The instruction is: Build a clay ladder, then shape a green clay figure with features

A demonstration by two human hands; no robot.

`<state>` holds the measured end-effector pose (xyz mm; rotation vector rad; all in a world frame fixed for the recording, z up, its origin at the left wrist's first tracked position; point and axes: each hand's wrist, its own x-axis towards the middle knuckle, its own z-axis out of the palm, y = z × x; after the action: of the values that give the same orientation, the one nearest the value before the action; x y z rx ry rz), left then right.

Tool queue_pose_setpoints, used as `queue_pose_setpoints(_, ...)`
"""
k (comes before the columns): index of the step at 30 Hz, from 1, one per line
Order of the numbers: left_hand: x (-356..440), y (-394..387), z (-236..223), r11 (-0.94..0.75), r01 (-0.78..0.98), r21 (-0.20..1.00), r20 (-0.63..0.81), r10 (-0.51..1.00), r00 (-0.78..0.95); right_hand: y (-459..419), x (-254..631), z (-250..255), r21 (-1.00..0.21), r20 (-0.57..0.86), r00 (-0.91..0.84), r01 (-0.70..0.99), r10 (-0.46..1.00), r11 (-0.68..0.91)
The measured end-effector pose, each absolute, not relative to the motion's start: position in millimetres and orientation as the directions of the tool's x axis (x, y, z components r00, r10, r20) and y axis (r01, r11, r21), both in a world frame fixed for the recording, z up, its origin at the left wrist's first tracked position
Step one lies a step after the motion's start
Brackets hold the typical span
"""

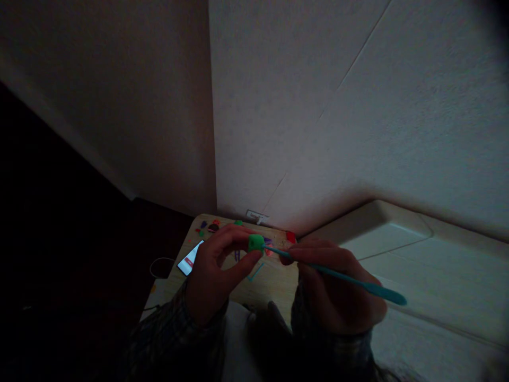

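Between the thumb and fingers of my left hand (214,265) is a small green block (255,243), soft-looking like modelling clay, with a dark dimple on its near face. My right hand (338,286) is closed like a pen grip around a thin blue modelling tool (350,278), whose wide flat end points to the lower right. The tool's narrow tip meets the right side of the block; whether it has gone in, I cannot tell. Both hands are above a small wooden table (274,286).
A lit phone (191,258) lies at the table's left. Small coloured pieces lie along the back, including a red piece (290,236) and a dark round one (213,228). A blue angled piece (255,272) is near the middle. White walls (278,106) rise behind; a pale headboard-like panel (397,239) stands right.
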<state>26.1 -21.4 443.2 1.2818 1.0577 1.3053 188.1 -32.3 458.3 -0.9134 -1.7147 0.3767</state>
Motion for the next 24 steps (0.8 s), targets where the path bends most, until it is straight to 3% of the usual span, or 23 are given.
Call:
queue_pose_setpoints(7, 26, -20, 443, -0.129, -0.073, 0.989, 0.134, 0.989, 0.07, -30, 185, 457, -0.607, 0.738, -0.097, 0.336, 0.668, 0.72)
queue_pose_setpoints(16, 27, -21, 443, -0.105, -0.077, 0.992, 0.109, 0.992, 0.063, -30, 187, 469, -0.54, 0.72, -0.186, 0.454, 0.669, 0.708)
queue_pose_setpoints(24, 26, -21, 445, -0.137, -0.049, 0.989, 0.14, 0.988, 0.071, -28, 191, 471, -0.521, 0.709, -0.271, 0.419, 0.65, 0.743)
